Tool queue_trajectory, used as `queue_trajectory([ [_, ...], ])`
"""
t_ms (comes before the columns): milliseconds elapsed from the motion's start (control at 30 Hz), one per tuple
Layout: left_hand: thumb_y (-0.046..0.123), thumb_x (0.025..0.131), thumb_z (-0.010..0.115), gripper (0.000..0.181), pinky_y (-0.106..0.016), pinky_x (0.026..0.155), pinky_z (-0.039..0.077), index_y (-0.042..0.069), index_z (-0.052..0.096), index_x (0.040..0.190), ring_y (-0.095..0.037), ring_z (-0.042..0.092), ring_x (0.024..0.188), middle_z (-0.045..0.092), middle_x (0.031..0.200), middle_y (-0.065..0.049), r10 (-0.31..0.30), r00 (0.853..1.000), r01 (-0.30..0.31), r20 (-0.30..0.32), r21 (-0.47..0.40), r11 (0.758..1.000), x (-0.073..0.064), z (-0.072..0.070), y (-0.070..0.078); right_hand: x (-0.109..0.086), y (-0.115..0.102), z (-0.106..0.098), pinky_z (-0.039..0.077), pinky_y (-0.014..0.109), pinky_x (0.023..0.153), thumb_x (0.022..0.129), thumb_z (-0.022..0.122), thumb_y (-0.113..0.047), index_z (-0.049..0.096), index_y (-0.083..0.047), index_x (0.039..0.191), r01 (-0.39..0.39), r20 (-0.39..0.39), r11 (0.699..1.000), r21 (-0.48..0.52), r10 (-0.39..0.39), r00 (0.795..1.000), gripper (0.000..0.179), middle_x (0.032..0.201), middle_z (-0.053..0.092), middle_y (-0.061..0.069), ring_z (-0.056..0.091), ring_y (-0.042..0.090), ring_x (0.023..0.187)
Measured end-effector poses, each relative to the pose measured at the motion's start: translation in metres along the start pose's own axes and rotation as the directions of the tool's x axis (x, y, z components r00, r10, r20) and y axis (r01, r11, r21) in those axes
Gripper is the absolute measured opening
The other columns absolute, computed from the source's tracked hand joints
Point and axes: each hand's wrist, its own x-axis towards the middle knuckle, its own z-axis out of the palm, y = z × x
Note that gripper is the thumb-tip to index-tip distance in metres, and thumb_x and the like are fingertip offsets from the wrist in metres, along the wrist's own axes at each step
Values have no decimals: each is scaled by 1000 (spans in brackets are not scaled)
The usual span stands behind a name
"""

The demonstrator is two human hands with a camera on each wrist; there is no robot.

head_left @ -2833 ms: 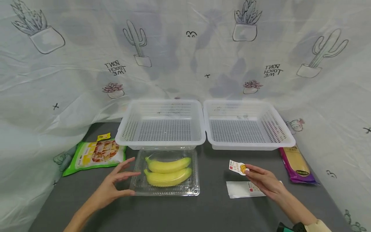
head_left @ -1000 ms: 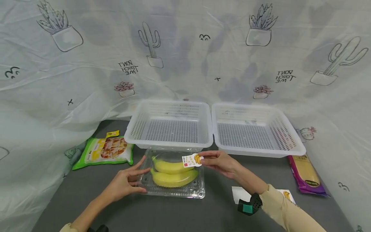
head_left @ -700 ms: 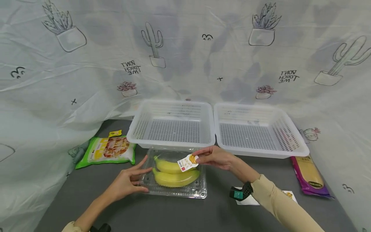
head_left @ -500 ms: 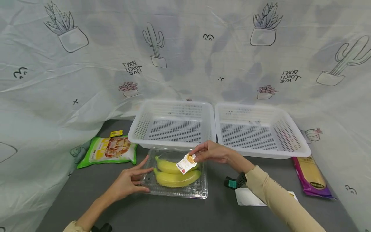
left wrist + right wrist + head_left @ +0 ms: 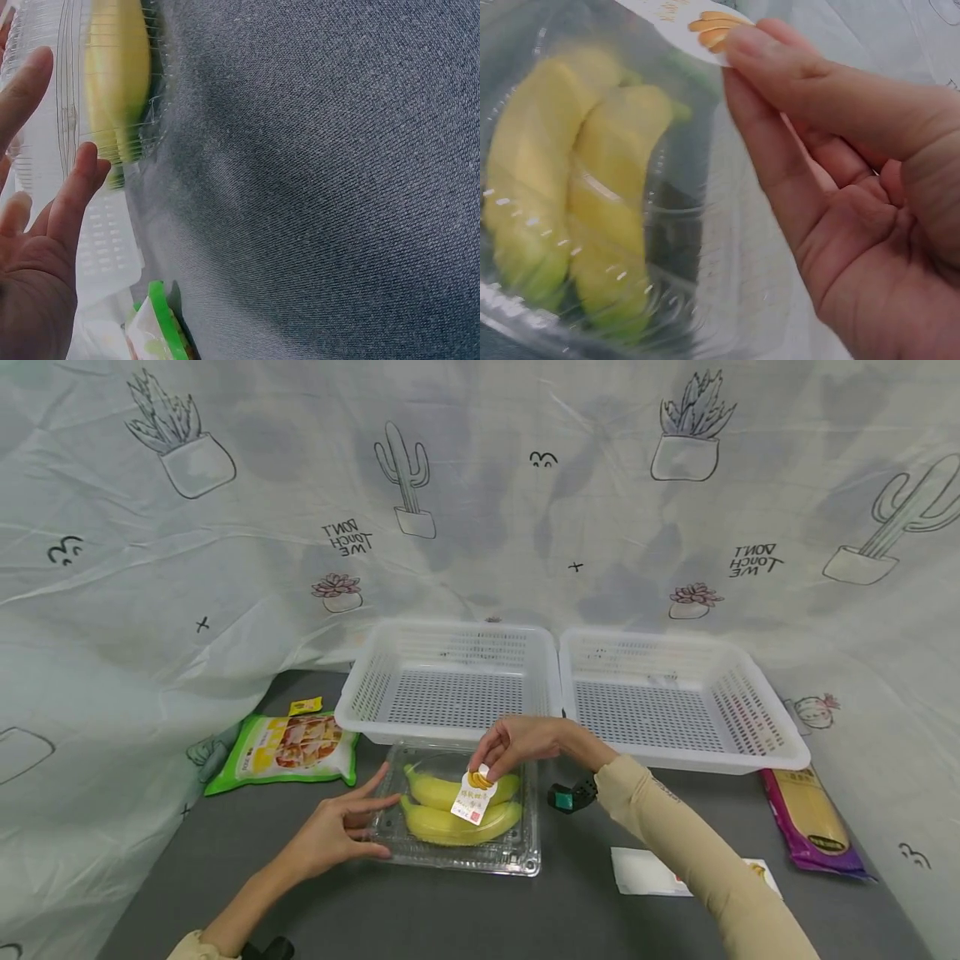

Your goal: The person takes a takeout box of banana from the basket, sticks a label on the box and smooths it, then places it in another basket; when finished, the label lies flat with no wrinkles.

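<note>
Two yellow bananas (image 5: 450, 828) lie inside a clear plastic clamshell box (image 5: 480, 863) in the head view, its lid down over them. My left hand (image 5: 330, 831) rests against the box's left side, fingers and thumb spread and fairly straight. Over the lid, my right hand (image 5: 525, 742) pinches a white label (image 5: 471, 802) with a banana picture between thumb and index finger. In the right wrist view the label's pinched end (image 5: 682, 21) shows above the lid. Whether its lower end touches the lid, I cannot tell.
Two white perforated baskets (image 5: 450, 732) (image 5: 690, 758) stand behind the box. A green-edged food bag (image 5: 300, 747) and small yellow packet (image 5: 306, 705) are at left. White label sheets (image 5: 645, 872) lie under the right forearm. A purple-edged package (image 5: 813, 822) lies far right.
My right hand has carried the label leftward from above the sheets to over the box and turned it picture end up. My left hand has come up against the box's side.
</note>
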Motion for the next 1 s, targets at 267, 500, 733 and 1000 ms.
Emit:
queue_trajectory([
  [267, 21, 70, 84, 71, -29, 80, 54, 2, 57, 132, -38, 51, 119, 17, 158, -12, -7, 1000, 7, 2, -10, 1000, 0, 1, 0, 17, -7, 1, 53, 38, 85, 83, 68, 11, 66, 11, 109, 28, 24, 993, -118, -25, 999, 26, 102, 71, 16, 68, 21, 95],
  [500, 20, 71, 84, 70, -30, 81, 54, 3, 56, 133, -38, 49, 121, 16, 158, -11, -25, 1000, 25, 3, -32, 999, 0, 1, 0, 25, -15, 5, 54, 35, 82, 83, 68, 10, 68, 9, 106, 24, 19, 972, -234, -21, 1000, 23, 102, 71, 15, 68, 20, 93],
  [733, 21, 71, 84, 71, -32, 82, 54, 2, 56, 133, -38, 48, 122, 16, 158, -10, -24, 1000, 24, 6, -32, 999, 0, 1, 0, 29, -16, 10, 54, 31, 79, 82, 69, 10, 71, 6, 103, 9, -18, 943, -331, -16, 1000, 21, 99, 72, 12, 68, 18, 90],
  [1000, 21, 71, 84, 70, -31, 83, 53, 2, 56, 133, -39, 46, 124, 16, 159, -8, -26, 1000, 26, 1, -26, 999, 0, 1, 0, 33, -14, 13, 53, 25, 75, 82, 70, 8, 72, 5, 101, 43, -24, 893, -448, -60, 998, 20, 98, 71, 10, 66, 13, 84],
])
